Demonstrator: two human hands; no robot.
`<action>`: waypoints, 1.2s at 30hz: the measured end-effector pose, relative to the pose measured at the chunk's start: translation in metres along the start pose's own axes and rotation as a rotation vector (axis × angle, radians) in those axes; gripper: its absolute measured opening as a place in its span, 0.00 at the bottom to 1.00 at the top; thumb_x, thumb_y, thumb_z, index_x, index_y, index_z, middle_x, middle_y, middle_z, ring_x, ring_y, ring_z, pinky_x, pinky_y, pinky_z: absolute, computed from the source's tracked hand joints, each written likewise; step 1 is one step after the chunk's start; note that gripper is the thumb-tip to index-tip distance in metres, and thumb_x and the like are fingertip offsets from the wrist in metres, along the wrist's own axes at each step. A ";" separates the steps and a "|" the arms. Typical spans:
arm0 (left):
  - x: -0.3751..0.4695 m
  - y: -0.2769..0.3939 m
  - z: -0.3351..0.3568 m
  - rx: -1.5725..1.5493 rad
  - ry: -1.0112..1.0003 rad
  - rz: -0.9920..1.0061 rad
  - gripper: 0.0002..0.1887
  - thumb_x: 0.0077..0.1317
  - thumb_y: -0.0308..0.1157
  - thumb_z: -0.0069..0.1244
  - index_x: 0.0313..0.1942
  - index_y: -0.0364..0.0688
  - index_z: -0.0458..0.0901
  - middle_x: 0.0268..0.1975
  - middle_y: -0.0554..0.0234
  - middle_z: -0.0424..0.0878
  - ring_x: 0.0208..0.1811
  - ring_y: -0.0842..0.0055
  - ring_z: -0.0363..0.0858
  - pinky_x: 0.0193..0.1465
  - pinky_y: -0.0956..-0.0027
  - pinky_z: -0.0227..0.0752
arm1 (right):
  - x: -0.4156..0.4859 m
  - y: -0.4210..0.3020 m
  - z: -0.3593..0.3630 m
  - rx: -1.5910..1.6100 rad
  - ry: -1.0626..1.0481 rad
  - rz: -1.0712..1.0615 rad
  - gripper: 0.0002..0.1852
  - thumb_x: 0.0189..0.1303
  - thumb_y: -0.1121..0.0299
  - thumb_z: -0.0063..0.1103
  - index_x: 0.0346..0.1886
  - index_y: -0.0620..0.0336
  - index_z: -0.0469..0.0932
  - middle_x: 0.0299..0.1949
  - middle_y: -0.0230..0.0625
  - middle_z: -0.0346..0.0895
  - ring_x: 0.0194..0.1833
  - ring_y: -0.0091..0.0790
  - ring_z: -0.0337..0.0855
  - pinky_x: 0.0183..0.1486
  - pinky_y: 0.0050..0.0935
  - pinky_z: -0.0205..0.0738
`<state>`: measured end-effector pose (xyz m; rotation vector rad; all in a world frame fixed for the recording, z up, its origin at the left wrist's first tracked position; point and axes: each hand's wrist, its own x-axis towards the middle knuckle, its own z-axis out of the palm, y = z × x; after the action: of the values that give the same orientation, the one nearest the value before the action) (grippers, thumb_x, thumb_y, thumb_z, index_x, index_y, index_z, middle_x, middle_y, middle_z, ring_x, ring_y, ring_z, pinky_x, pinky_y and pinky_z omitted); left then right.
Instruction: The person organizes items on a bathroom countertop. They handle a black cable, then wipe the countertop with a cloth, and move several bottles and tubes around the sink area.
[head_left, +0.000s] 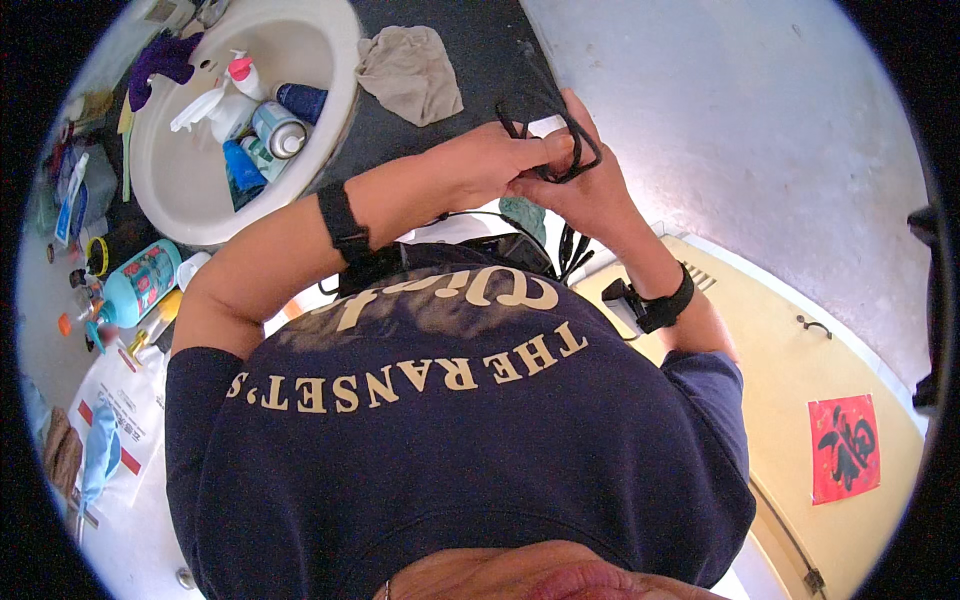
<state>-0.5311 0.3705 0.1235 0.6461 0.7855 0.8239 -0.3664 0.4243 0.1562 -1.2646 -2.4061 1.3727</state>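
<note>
Both hands meet in front of my body, near the edge of the dark counter. A looped black cord runs over and between the fingers. My left hand has its thumb pressed on the cord. Close against it, my right hand holds the cord too, with a finger pointing upward. A small white patch shows between the hands; I cannot tell what it is. Below them are a green crumpled item and hanging black cord ends. The inner fingers are partly hidden.
Left of the hands is a white washbasin holding spray bottles, a can and tubes. A beige cloth lies beside it. Bottles, including a turquoise pump bottle, crowd the left. A cream door stands at right.
</note>
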 end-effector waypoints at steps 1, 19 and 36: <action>0.000 -0.004 -0.002 -0.084 -0.011 -0.020 0.12 0.67 0.28 0.53 0.48 0.32 0.78 0.42 0.62 0.78 0.43 0.78 0.79 0.45 0.72 0.76 | 0.000 0.000 -0.003 -0.064 0.004 -0.018 0.55 0.46 0.66 0.78 0.73 0.67 0.48 0.42 0.43 0.81 0.42 0.34 0.85 0.46 0.30 0.80; -0.008 -0.003 -0.032 0.110 -0.098 0.061 0.08 0.71 0.33 0.51 0.46 0.40 0.76 0.41 0.59 0.85 0.43 0.76 0.86 0.49 0.74 0.81 | 0.005 0.021 -0.013 0.889 -0.316 0.255 0.34 0.63 0.69 0.61 0.71 0.59 0.59 0.43 0.31 0.77 0.44 0.27 0.81 0.48 0.28 0.78; -0.015 -0.029 -0.031 1.116 0.298 0.773 0.03 0.62 0.27 0.53 0.33 0.39 0.77 0.34 0.61 0.79 0.36 0.67 0.82 0.38 0.64 0.76 | 0.007 0.015 -0.004 0.383 0.052 0.426 0.29 0.65 0.77 0.46 0.71 0.59 0.58 0.42 0.42 0.76 0.34 0.35 0.83 0.38 0.29 0.79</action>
<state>-0.5515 0.3486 0.0893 1.9321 1.2937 1.1610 -0.3599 0.4353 0.1451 -1.7234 -1.7763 1.7667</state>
